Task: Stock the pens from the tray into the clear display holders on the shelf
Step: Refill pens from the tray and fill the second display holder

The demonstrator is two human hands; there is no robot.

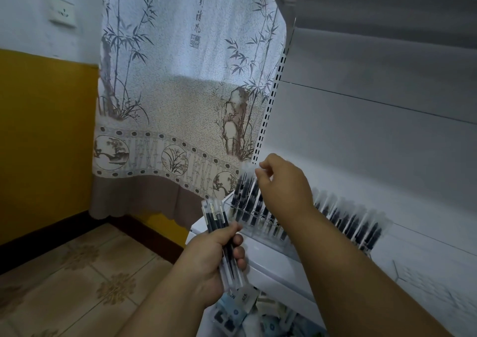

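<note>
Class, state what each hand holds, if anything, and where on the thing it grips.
The left hand grips a bundle of pens around their middles. The right hand pinches the clear top end of one pen over the display holder.

A curtain [175,99] printed with bamboo is hung at centre. A white wall socket [62,11] is mounted upper left, above a yellow wall panel [46,135]. Patterned floor tiles [85,272] are laid below.

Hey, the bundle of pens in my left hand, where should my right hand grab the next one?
Pinch one cap end from above: the bundle of pens fans out above the left hand, so those tips stand free while the barrels are wrapped by its fingers. The right hand is nearby.
</note>
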